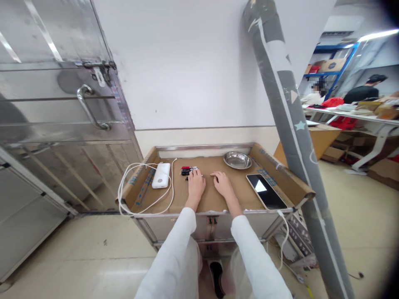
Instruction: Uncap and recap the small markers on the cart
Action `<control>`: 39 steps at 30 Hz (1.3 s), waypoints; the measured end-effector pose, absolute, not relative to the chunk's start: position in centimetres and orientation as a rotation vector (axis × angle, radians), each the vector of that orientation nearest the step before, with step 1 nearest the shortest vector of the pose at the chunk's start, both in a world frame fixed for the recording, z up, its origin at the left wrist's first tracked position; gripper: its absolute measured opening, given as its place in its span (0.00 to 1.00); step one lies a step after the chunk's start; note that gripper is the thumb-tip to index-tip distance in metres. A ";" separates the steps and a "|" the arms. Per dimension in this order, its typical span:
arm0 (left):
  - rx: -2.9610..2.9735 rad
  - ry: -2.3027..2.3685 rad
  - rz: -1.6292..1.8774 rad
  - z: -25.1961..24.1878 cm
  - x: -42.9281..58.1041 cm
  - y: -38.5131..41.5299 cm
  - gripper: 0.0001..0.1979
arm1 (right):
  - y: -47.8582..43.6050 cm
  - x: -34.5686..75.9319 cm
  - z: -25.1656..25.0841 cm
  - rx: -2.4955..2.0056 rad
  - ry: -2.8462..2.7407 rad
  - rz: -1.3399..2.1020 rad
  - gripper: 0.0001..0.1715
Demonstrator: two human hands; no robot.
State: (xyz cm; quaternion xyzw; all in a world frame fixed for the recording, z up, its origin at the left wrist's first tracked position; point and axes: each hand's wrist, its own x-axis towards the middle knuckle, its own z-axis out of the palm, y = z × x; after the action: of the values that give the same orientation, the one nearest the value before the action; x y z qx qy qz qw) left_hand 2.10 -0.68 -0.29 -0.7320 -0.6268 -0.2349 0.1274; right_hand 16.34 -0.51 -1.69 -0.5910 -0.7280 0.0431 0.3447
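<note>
My left hand (196, 186) is over the cardboard-lined top (181, 199) of a metal cabinet. Its fingers curl down on a dark marker pen (186, 178), whose end pokes out on the left; the fingers cover most of it. Just beyond the fingertips lie several more marker pens (186, 171), red and black, side by side. To the right, my right hand (222, 184) rests on the cardboard, fingers loosely stretched, with nothing in it. A round steel dish (237, 161) stands at the back right.
A white power bank (161, 175) with a looped white cable (171, 195) lies left, a phone (264, 192) right. Raised cardboard sides (277, 168) edge the top. A tall grey wrapped roll (289, 108) leans at right. A metal door (62, 104) is left; two people sit in the background.
</note>
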 end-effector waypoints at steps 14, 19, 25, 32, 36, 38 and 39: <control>-2.150 -1.836 -0.688 -0.2 2.2 -0.7 0.17 | -0.8 16.3 -1.3 -1.535 -1.893 0.127 0.19; -2.144 -1.829 -0.696 -0.2 2.2 -0.7 0.18 | -0.7 16.3 -1.4 -1.530 -1.886 0.137 0.20; -2.141 -1.827 -0.661 0.0 2.2 -0.8 0.18 | -0.6 16.4 -1.5 -1.521 -1.881 0.159 0.19; -2.138 -1.802 -0.646 0.0 2.1 -0.7 0.14 | -0.6 16.3 -1.5 -1.529 -1.880 0.149 0.19; -2.147 -1.816 -0.641 -0.1 2.1 -0.5 0.14 | -0.6 16.3 -1.4 -1.520 -1.879 0.157 0.19; -2.148 -1.810 -0.635 -0.2 2.0 -0.4 0.13 | -0.7 16.2 -1.3 -1.519 -1.879 0.161 0.19; -2.144 -1.803 -0.632 -0.2 2.0 -0.4 0.13 | -0.8 16.2 -1.3 -1.519 -1.879 0.165 0.19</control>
State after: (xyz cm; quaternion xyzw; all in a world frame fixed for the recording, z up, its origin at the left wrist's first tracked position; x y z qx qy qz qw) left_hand 2.01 -0.38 -0.17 -0.7399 -0.6220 -0.2180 0.1344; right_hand 16.17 -0.77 -1.26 -0.5870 -0.7262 0.0637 0.3521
